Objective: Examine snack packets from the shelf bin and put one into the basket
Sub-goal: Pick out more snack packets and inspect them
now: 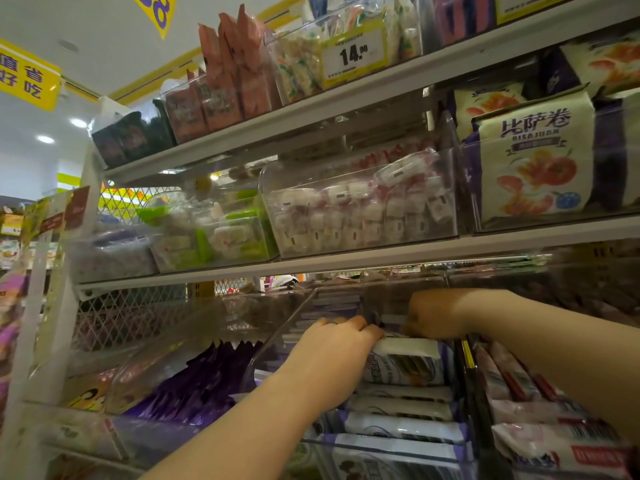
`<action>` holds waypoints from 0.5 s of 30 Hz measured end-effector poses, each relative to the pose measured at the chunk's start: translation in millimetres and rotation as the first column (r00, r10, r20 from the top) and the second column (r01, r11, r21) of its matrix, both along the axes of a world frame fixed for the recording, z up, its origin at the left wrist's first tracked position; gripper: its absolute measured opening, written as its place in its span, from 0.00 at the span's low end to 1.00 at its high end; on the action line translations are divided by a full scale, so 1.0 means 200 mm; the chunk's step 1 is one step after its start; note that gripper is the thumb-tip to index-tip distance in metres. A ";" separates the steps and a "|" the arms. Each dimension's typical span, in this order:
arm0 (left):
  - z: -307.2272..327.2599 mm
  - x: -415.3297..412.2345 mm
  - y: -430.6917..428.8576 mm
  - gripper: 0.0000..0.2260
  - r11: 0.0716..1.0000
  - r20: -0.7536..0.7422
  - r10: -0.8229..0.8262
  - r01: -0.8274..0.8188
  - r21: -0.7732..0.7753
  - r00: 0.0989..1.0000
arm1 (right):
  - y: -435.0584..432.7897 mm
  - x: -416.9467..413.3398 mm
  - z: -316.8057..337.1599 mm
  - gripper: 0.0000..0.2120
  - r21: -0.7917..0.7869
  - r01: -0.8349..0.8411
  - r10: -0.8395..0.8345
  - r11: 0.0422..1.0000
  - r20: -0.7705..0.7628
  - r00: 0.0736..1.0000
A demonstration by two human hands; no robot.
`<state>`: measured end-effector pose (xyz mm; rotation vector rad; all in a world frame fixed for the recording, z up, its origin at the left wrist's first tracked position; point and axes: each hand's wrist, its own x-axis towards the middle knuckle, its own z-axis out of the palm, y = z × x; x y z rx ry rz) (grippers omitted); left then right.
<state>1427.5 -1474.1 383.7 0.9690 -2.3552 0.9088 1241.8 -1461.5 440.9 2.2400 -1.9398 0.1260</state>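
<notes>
A metal shelf rack (398,252) fills the view, its tiers lined with clear bins. Both arms reach into the clear shelf bin (277,344) on the lower tier. It holds white-and-purple snack packets (403,424) stacked flat, long axes running left to right, printed faces tilted up toward the camera. The left hand (332,355) curls over the top packet (405,363), fingers wrapped on its left end. The right hand (434,313) sits deeper; its fingers look bunched closed, perhaps pinching a packet edge, but blur and the bin wall hide what they hold.
</notes>
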 end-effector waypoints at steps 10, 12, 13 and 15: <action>-0.01 0.03 -0.02 0.25 1.000 0.041 0.021 -0.021 -0.014 0.999 | 0.01 -0.01 0.01 0.11 -0.042 -0.056 0.056 0.998 -0.005 0.998; -0.01 0.02 -0.02 0.26 0.998 0.080 0.062 -0.061 -0.017 0.995 | 0.02 -0.03 0.01 0.10 -0.085 -0.066 0.069 0.994 0.032 0.997; 0.00 0.01 -0.03 0.27 0.996 0.112 0.092 -0.091 -0.016 0.989 | 0.02 -0.03 0.01 0.09 -0.091 -0.075 0.081 0.993 0.057 0.995; 0.00 -0.02 -0.02 0.28 0.988 0.177 0.153 -0.156 0.004 0.972 | 0.01 -0.02 0.00 0.05 -0.107 -0.092 0.097 0.990 0.046 0.994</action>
